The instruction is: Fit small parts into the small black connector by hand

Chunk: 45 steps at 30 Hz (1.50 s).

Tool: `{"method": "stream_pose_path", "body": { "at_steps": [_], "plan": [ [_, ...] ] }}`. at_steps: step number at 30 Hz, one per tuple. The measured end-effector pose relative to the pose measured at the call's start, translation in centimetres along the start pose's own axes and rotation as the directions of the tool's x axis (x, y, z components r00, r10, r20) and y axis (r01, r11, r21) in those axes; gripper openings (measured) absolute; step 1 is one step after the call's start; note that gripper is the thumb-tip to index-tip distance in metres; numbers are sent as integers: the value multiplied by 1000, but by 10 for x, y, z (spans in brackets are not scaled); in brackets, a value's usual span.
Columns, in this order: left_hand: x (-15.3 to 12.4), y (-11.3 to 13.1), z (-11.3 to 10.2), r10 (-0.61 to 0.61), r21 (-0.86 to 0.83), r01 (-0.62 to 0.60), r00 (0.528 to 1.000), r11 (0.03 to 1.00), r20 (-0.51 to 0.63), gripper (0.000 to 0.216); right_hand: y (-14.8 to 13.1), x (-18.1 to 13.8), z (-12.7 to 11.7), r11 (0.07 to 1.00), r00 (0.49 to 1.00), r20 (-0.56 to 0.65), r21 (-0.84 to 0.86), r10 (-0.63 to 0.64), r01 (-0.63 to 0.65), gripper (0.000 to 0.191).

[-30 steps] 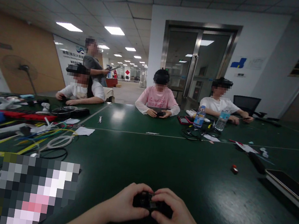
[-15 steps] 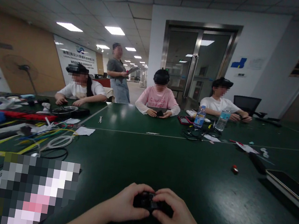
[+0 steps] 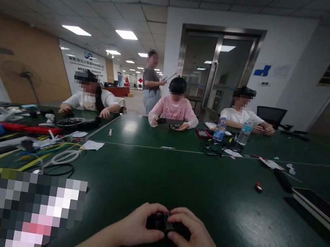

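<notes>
At the near edge of the dark green bench (image 3: 151,171), the person's left hand (image 3: 137,228) and right hand (image 3: 198,242) meet around a small black device (image 3: 163,222). Each grip is closed on it from its own side, with fingertips curled over the top and thumbs pressed against the near face. The device sits between the hands, just above the bench surface; its exact shape is too dark to tell.

A white coiled cable (image 3: 64,157) lies among coloured wires well off to the left, and a small red piece (image 3: 257,187) lies well off to the right. Two clear plastic water bottles (image 3: 219,129) stand at the far side, where three seated co-workers handle small parts of their own.
</notes>
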<state>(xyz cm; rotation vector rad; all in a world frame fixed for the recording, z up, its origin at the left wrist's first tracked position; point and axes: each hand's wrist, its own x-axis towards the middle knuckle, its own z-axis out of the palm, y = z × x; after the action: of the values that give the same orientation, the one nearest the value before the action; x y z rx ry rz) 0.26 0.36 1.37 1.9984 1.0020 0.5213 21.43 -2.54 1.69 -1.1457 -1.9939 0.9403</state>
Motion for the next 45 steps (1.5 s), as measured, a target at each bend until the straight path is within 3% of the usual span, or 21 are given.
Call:
{"method": "stream_pose_path", "body": {
  "at_steps": [11,17,25,34,45],
  "plan": [
    [1,-3,2,-9,1,9,1000,1000,-12,47,4,0,-7,999,985,-167,-13,-40,39,17],
    [1,-4,1,-34,-16,34,999,999,4,46,3,-2,-17,999,967,-253,-21,30,-36,19],
    [0,1,-1,-41,-61,43,999,997,27,46,18,-2,-24,1000,891,-454,4,15,-15,26],
    [-1,8,-3,-39,-77,42,998,996,45,42,25,-3,-29,989,837,-542,150,75,9,31],
    [-1,-2,-1,-79,-61,81,996,995,30,48,26,0,-30,991,799,-595,136,83,-1,31]
  ]
}}
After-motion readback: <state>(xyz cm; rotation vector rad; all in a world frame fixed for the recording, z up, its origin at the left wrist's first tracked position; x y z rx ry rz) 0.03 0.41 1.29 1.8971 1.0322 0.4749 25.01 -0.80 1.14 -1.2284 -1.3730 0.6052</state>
